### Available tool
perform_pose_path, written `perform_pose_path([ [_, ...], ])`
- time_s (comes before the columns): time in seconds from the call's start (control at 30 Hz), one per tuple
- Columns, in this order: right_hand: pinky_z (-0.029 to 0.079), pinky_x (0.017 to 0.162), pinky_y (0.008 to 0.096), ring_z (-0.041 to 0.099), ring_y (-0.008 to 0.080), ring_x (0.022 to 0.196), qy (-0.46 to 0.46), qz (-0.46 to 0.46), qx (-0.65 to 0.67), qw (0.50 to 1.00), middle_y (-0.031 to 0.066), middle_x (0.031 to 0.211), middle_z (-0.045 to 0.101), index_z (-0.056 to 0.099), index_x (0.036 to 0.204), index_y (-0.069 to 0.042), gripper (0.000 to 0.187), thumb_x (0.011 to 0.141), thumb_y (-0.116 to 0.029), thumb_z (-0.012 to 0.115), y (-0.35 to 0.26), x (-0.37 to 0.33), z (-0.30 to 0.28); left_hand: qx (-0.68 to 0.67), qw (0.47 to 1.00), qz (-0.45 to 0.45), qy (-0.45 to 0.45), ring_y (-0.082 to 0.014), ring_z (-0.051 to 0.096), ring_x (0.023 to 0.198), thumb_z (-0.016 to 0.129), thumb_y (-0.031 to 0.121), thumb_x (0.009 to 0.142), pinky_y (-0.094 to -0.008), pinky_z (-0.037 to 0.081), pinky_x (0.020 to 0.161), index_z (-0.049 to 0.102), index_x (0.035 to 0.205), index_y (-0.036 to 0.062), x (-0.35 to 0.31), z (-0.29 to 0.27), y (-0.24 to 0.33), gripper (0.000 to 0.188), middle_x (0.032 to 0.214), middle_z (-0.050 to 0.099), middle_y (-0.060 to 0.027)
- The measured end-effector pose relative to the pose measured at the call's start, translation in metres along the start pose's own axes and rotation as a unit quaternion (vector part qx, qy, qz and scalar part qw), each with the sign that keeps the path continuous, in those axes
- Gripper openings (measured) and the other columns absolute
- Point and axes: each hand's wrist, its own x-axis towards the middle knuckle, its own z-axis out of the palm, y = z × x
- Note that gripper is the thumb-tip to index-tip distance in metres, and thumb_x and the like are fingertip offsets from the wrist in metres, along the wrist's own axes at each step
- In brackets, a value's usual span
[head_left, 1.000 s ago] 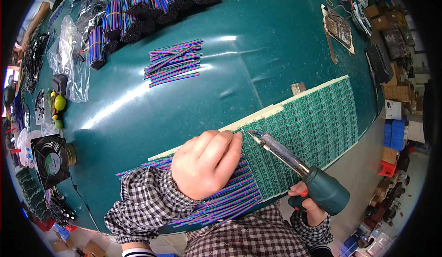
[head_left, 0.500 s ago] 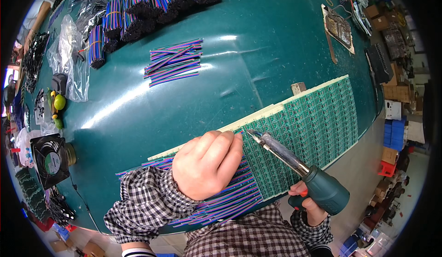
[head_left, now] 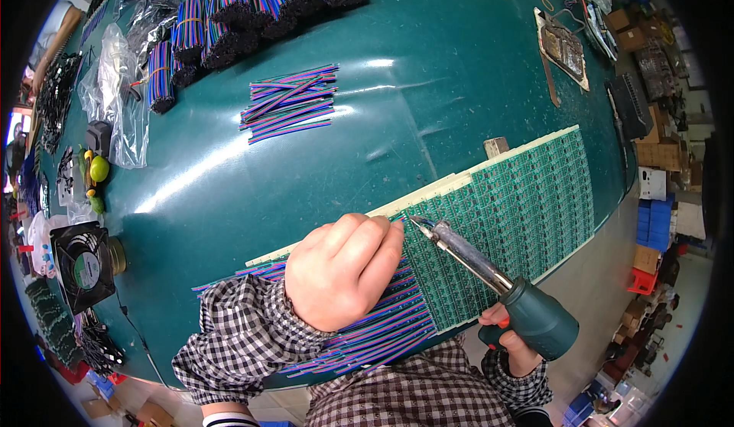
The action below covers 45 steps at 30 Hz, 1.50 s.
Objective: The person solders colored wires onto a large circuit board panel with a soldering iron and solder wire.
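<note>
My left hand (head_left: 341, 268) is closed in a pinch over the upper edge of a panel of green circuit boards (head_left: 527, 198). Between its fingertips shows the end of a multicoloured ribbon wire (head_left: 401, 218), mostly covered by the fingers. My right hand (head_left: 514, 339) grips the dark green handle of a soldering gun (head_left: 541, 318). The gun's metal tip points up and left, right by the left fingertips, at the board's surface; whether it touches the wire cannot be made out. Many ribbon wires (head_left: 367, 344) lie side by side from the panel's left part, passing under my left hand and forearm.
Loose ribbon wires (head_left: 290, 104) lie in a small pile on the green table mat (head_left: 428, 68). Tied wire bundles (head_left: 229, 3) are stacked at the far left. A small black fan (head_left: 82, 268) stands at the left; a worn metal stand (head_left: 562, 48) lies far right. A small block (head_left: 495, 147) sits behind the panel.
</note>
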Motion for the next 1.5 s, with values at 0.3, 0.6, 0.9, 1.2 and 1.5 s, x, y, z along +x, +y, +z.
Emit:
perform_pose_path([
  [0.3, 0.055, 0.081, 0.0304, 0.074, 0.0167, 0.082, 0.001, 0.001, -0.017, 1.0, 0.0073, 0.09, 0.079, 0.074, 0.104, 0.003, 0.054, 0.072, -0.034, 0.095, 0.0, 0.0, -0.001, 0.024, 0.999, 0.016, -0.025, -0.0229, 0.069, 0.084, 0.072, 0.004, 0.069, -0.0332, 0.057, 0.066, 0.073, 0.103, -0.0028, 0.003, -0.005, 0.003, 0.034, 0.098, 0.068, -0.0099],
  [0.6, 0.056, 0.08, 0.0307, 0.074, 0.0174, 0.082, 0.002, 0.001, -0.011, 1.0, 0.0079, 0.09, 0.079, 0.072, 0.106, 0.005, 0.055, 0.071, -0.032, 0.096, 0.002, 0.0, -0.001, -0.025, 1.0, -0.008, -0.017, -0.0229, 0.067, 0.081, 0.073, 0.002, 0.069, -0.0334, 0.056, 0.065, 0.073, 0.102, -0.0012, 0.003, -0.004, -0.003, 0.034, 0.095, 0.067, -0.0083],
  [0.9, 0.056, 0.08, 0.0306, 0.074, 0.0174, 0.084, 0.018, -0.006, 0.014, 1.0, 0.0091, 0.09, 0.079, 0.07, 0.106, 0.006, 0.059, 0.07, -0.033, 0.096, -0.001, 0.0, 0.003, -0.001, 0.999, 0.005, -0.032, -0.0227, 0.067, 0.083, 0.073, 0.005, 0.071, -0.0327, 0.055, 0.066, 0.073, 0.103, -0.0025, 0.005, -0.006, 0.002, 0.034, 0.096, 0.067, -0.0091],
  [1.2, 0.056, 0.081, 0.03, 0.074, 0.0171, 0.084, 0.0, 0.0, -0.013, 1.0, 0.0087, 0.091, 0.079, 0.07, 0.107, 0.006, 0.059, 0.071, -0.033, 0.096, 0.003, -0.001, -0.002, 0.046, 0.998, 0.042, -0.027, -0.0207, 0.065, 0.084, 0.069, 0.011, 0.073, -0.0299, 0.053, 0.065, 0.07, 0.105, -0.0046, 0.002, 0.0, -0.002, 0.035, 0.097, 0.064, -0.0097],
  [1.5, 0.056, 0.082, 0.0292, 0.074, 0.0163, 0.086, 0.001, 0.004, 0.001, 1.0, 0.0078, 0.09, 0.078, 0.069, 0.108, 0.006, 0.06, 0.071, -0.033, 0.097, 0.003, -0.002, -0.002, 0.021, 0.999, 0.02, -0.041, -0.0225, 0.068, 0.084, 0.07, 0.008, 0.07, -0.0314, 0.055, 0.065, 0.072, 0.105, -0.0042, 0.006, -0.007, 0.002, 0.037, 0.099, 0.067, -0.0103],
])
